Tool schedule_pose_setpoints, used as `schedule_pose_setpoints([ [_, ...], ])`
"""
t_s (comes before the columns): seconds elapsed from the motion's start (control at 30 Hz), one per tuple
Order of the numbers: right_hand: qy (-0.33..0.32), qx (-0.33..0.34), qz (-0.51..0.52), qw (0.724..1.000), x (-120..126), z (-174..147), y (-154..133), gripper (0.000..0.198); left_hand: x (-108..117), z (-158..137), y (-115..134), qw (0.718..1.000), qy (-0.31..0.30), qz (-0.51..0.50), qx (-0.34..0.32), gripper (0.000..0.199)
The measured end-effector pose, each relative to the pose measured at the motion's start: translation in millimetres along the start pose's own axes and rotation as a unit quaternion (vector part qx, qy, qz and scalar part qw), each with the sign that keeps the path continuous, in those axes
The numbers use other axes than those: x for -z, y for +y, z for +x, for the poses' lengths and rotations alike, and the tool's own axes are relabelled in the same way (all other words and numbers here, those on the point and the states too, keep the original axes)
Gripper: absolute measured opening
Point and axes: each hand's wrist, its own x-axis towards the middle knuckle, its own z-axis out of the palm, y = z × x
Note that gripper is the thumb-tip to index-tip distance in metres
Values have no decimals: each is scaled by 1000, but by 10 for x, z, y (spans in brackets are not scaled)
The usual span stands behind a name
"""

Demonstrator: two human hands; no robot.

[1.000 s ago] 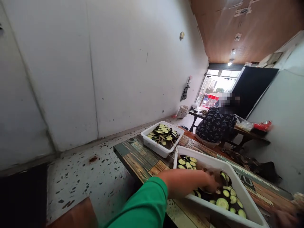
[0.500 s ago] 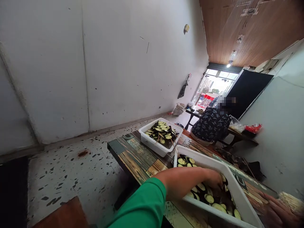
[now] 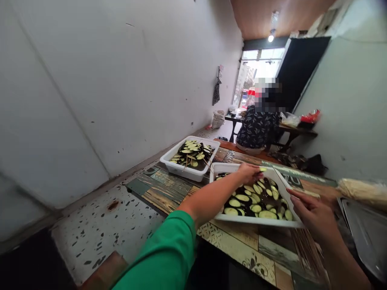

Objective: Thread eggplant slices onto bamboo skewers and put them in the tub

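Hanging patterned cloth (image 3: pixel 216 92), pale sack (image 3: pixel 218 120), lit bulb (image 3: pixel 271 38)

A: What is the left forearm (image 3: pixel 211 197) covering?
B: It is hiding part of the white tub (image 3: pixel 256 220); the left hand (image 3: pixel 250 172) is obscuring part of a slice (image 3: pixel 263 169).
A: What is extending out of view, right of the right hand (image 3: pixel 314 213)?
B: The grey tray (image 3: pixel 365 229) and the pale bundle (image 3: pixel 363 189); blur is masking the bundle's material.
A: Beyond both hands?
B: Pixel blocks are covering the head of the seated person (image 3: pixel 258 127).

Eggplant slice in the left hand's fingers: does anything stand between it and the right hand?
Nothing visible blocks the slice in the left hand from the right hand; only what looks like a thin stick reaches across, over the white tub.
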Motion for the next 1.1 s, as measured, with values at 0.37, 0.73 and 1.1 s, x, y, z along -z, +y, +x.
schedule_pose_setpoints([
  [0.37,-65,-30,28,997,-55,-77,34,40,109,22,29,999,10,6,39,9],
  [0.73,-65,-19,-5,998,-42,-83,-42,39,56,-25,20,998,18,-22,52,7],
  [1.1,-66,-21,4,998,-64,-89,5,40,59,-49,49,998,3,-3,55,6],
])
